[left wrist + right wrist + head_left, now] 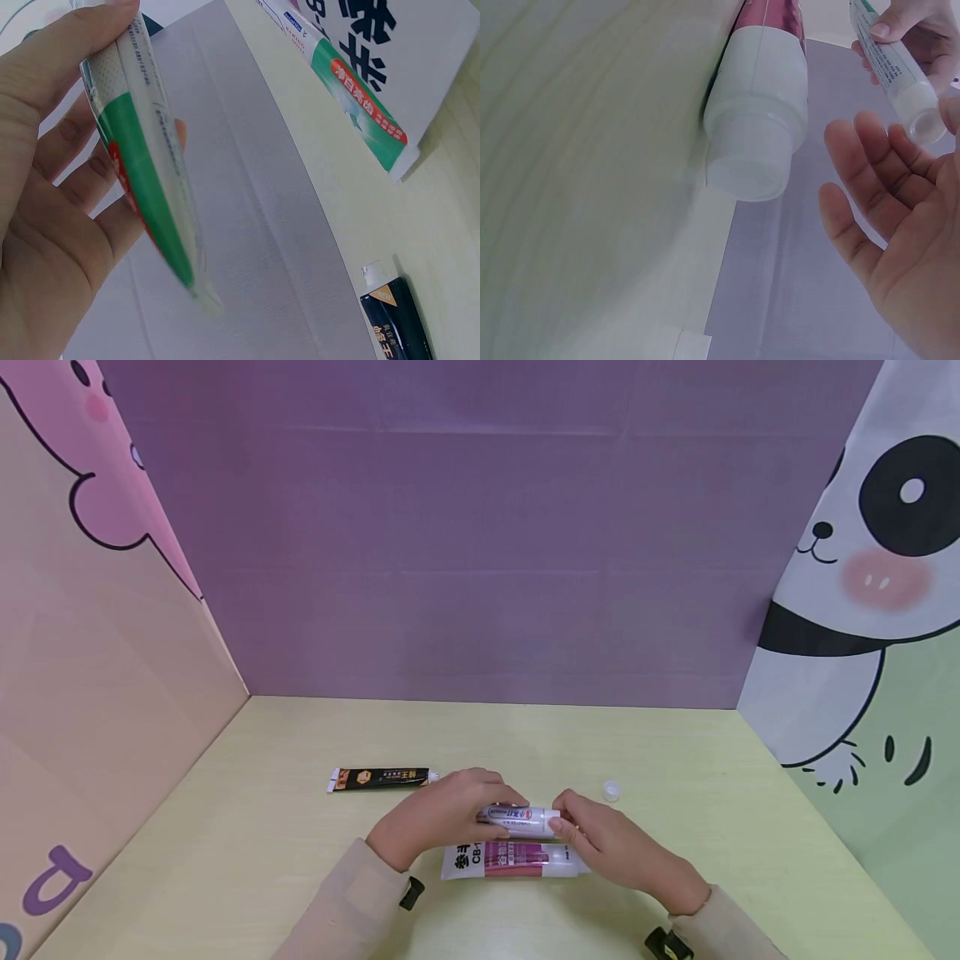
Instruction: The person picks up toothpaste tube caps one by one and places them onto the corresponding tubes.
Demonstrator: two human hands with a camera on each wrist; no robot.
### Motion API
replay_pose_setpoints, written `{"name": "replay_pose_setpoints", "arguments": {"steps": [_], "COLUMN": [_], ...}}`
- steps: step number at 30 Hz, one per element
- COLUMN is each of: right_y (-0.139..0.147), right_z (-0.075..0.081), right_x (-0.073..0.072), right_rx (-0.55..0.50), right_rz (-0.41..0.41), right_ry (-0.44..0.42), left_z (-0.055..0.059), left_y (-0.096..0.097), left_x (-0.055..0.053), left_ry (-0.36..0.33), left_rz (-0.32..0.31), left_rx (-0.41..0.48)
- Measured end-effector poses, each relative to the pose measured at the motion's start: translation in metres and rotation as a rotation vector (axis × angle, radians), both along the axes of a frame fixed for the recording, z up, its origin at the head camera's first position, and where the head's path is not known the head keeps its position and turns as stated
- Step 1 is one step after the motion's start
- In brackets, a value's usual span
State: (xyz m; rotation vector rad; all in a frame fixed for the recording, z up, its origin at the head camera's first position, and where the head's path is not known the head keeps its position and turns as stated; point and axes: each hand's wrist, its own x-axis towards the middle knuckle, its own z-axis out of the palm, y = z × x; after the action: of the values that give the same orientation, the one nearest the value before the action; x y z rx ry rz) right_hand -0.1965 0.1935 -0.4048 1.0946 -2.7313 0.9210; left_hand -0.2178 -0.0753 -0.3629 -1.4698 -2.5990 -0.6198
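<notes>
My left hand (453, 814) holds a white toothpaste tube (517, 820) level above the table, fingers on one side and thumb on the other. In the left wrist view this tube (142, 180) shows a green band with red. At the tube's right end, the thumb and a fingertip of my right hand (615, 843) pinch the white end (924, 124), its other fingers loosely bent. Under the hands lies a larger white and purple-pink tube (513, 860), its cap end (754, 120) large in the right wrist view. Another green and white tube (360, 105) lies alongside it, hidden from the head view.
A black tube (382, 778) with gold lettering lies on the pale wooden table (300, 877), behind the left hand. A small round white cap (611, 790) sits behind the right hand. A purple wall (480, 552) closes off the back, with cartoon-printed panels at both sides.
</notes>
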Motion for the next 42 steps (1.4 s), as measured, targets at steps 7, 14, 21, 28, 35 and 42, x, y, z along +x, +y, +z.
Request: {"name": "replay_pose_setpoints", "arguments": {"steps": [7,14,21,28,35,42], "right_y": [0.001,-0.002,-0.005,-0.004,-0.003,0.004], "right_z": [0.0,-0.001,-0.001,-0.002,-0.001,0.004], "right_x": [-0.001,-0.001,-0.001,-0.001,-0.002,-0.001], "right_rx": [-0.089,-0.131,-0.181,-0.224,-0.262,-0.271], "right_rz": [0.007,0.028,0.053,0.078,0.112,0.103], "right_ry": [-0.079,-0.044,0.034,0.099,0.162,0.196], "left_z": [-0.001,-0.001,-0.001,0.001,0.001,0.001], "left_y": [0.0,0.0,0.0,0.0,-0.002,-0.014], "left_x": [-0.001,-0.001,-0.002,-0.003,-0.004,-0.004], "left_ry": [-0.045,-0.049,-0.068,-0.07,-0.084,-0.072], "left_rz": [0.033,0.039,0.039,0.01,0.014,0.036], "left_rx": [-0.009,-0.005,-0.01,0.031,0.065,0.063]}}
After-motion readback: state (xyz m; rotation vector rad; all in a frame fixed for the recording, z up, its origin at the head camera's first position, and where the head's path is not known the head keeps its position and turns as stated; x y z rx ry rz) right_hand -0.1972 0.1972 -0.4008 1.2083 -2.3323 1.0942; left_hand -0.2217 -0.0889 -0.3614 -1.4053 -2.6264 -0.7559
